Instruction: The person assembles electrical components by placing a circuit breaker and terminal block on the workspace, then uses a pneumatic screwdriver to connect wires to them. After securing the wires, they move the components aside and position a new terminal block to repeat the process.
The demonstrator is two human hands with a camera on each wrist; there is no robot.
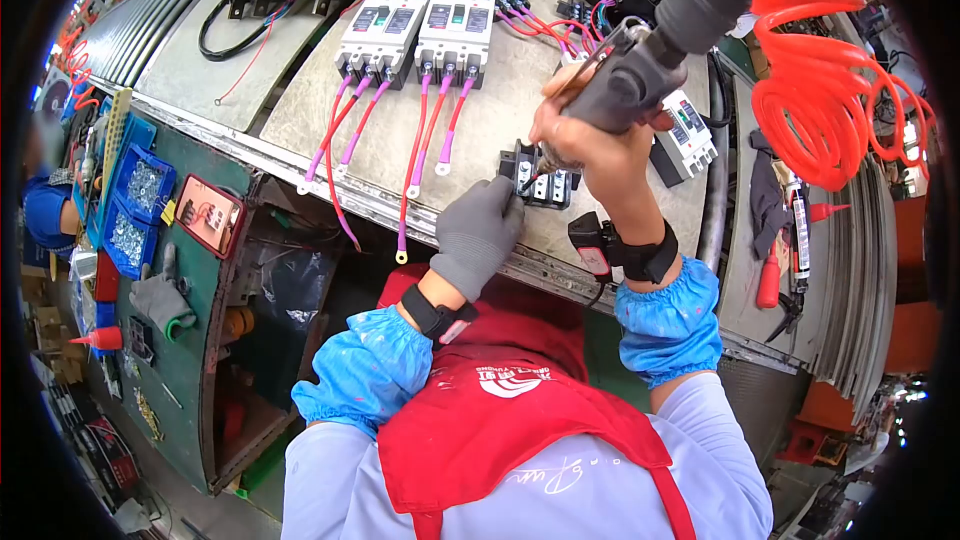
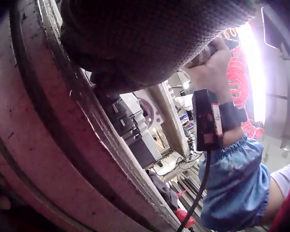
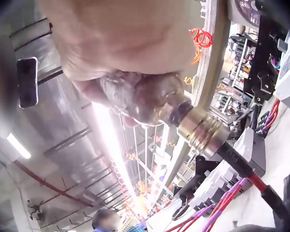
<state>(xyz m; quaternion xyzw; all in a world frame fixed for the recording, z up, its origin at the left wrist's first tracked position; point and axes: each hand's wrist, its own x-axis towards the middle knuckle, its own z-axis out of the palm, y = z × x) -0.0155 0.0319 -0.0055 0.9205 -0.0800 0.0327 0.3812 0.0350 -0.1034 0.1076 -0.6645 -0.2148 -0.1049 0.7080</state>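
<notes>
My right hand (image 1: 605, 155), bare, grips a black power screwdriver (image 1: 625, 85) from above. Its bit slants down to a small black terminal block (image 1: 549, 190) with metal screw plates, near the bench's front edge. In the right wrist view the brass-coloured chuck (image 3: 203, 130) and long dark bit (image 3: 237, 162) point down at the block's side. Grey-gloved, my left hand (image 1: 482, 230) holds the block's left end with its fingertips. The glove (image 2: 150, 43) hides that grip in the left wrist view.
Two white breakers (image 1: 455, 35) with red and purple cables (image 1: 430, 130) stand behind; cable ends hang over the front edge. Another breaker (image 1: 685, 135) lies right. A coiled red air hose (image 1: 815, 90) hangs at right. Blue screw bins (image 1: 140, 185) are at left.
</notes>
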